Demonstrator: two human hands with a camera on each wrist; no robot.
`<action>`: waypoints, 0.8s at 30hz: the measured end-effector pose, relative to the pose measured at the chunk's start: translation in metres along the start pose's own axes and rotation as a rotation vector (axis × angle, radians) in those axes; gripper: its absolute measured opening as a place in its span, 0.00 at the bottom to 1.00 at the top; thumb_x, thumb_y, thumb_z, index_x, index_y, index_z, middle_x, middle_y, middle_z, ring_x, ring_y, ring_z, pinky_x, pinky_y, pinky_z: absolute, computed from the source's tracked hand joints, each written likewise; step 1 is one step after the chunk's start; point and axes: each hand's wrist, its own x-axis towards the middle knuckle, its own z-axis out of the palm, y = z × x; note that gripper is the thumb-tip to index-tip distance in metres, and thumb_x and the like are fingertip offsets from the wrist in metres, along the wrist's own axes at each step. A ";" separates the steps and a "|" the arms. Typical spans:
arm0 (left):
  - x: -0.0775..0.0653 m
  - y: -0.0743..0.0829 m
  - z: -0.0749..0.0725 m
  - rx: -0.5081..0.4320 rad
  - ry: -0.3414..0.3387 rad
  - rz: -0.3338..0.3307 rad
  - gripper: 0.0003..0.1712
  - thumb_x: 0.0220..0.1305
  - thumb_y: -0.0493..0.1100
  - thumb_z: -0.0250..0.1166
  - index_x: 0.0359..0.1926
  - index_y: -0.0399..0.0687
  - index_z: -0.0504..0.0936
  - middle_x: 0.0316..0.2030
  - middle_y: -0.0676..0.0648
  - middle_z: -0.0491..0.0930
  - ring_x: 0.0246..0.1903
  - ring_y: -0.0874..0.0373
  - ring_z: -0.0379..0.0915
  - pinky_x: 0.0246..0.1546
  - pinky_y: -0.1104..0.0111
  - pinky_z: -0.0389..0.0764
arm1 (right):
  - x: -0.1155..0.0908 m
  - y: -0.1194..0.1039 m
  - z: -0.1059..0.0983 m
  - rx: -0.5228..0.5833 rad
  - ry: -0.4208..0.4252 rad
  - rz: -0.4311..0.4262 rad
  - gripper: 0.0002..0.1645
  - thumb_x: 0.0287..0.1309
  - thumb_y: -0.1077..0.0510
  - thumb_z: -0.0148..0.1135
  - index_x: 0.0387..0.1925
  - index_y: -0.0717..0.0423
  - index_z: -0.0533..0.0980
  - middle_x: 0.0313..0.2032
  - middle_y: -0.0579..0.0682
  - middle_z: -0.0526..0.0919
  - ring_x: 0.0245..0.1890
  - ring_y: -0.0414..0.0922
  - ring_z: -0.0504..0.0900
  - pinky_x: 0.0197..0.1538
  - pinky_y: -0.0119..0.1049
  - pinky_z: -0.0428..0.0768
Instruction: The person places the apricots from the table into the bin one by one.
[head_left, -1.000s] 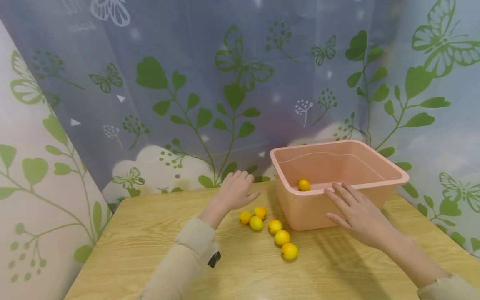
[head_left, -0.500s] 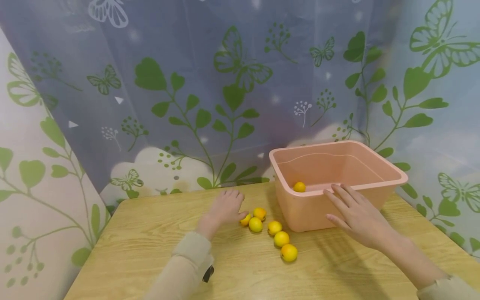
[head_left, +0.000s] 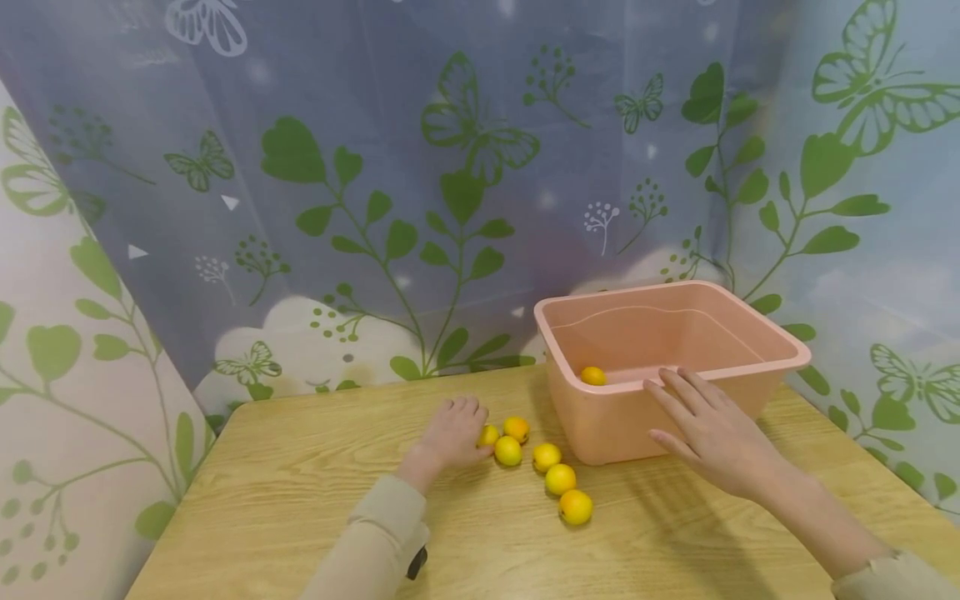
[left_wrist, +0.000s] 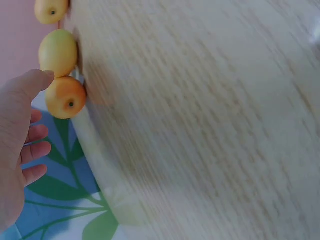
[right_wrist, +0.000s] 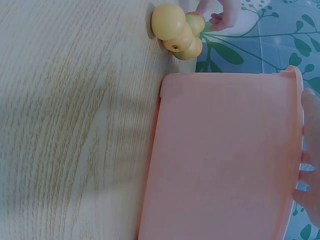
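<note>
A blue-grey curtain (head_left: 360, 67) with faint upright folds hangs behind the table (head_left: 300, 483), printed with green butterflies (head_left: 472, 129), leafy stems (head_left: 292, 150) and a pale cloud (head_left: 300, 321). A pinkish-white panel (head_left: 45, 433) closes the left side, a light blue one the right. The table shows yellowish wood grain, with soft shadows (head_left: 697, 533) across its right part.

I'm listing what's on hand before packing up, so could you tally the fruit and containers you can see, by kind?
Yellow fruits: 7 (6 on the table, such as this fruit, and 1 visible fruit inside the tub)
Pink tub: 1
Total: 8
</note>
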 end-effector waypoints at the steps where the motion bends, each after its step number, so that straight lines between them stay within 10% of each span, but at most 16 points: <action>1: 0.000 0.001 0.001 0.003 -0.002 -0.001 0.30 0.57 0.62 0.59 0.49 0.42 0.73 0.42 0.46 0.71 0.44 0.52 0.68 0.48 0.60 0.69 | 0.000 0.000 0.000 0.000 0.005 -0.002 0.36 0.65 0.43 0.48 0.65 0.62 0.60 0.64 0.66 0.59 0.64 0.63 0.56 0.66 0.50 0.50; 24: 0.001 0.004 0.015 0.006 -0.042 -0.010 0.26 0.57 0.60 0.61 0.46 0.45 0.73 0.38 0.47 0.71 0.42 0.53 0.68 0.46 0.60 0.69 | -0.001 0.000 -0.001 -0.005 -0.009 0.001 0.36 0.65 0.42 0.47 0.65 0.62 0.60 0.64 0.66 0.59 0.65 0.62 0.55 0.65 0.51 0.51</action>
